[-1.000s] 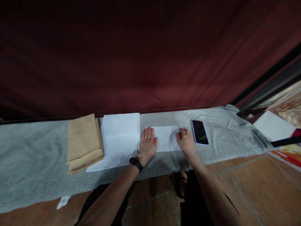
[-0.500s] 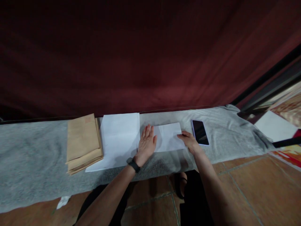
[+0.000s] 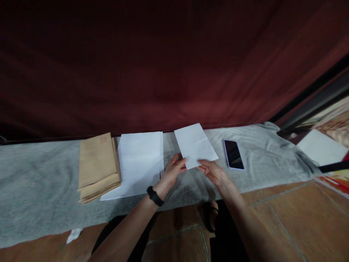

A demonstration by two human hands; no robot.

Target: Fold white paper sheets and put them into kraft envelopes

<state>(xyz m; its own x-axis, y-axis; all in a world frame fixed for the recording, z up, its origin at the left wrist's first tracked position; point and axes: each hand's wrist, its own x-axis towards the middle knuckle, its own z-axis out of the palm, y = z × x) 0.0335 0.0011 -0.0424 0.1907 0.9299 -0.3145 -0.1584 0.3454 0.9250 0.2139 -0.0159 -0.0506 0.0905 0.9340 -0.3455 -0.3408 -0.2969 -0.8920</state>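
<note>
A folded sheet of white paper [image 3: 195,143] is held up at a slant over the grey cloth, its near edge toward me. My left hand [image 3: 174,169] pinches its lower left corner, thumb on top. With the thumb over the near edge and fingers beneath, my right hand [image 3: 212,170] grips the lower right part. Left of my hands lies a stack of larger white sheets [image 3: 140,160]. Beyond that is a pile of brown paper envelopes [image 3: 97,156], the top one with a faint reddish mark in a corner.
A phone [image 3: 233,154] with a dark screen and pale purple edge lies right of my hands. Grey cloth [image 3: 40,182] covers the long narrow surface. A dark red curtain [image 3: 174,72] hangs behind it. A white scrap [image 3: 73,235] lies on the tiled floor [image 3: 275,207].
The folded paper was flat on the cloth, with my left hand spread at its left end. Now it is lifted and turned, both hands gripping its near edge.
</note>
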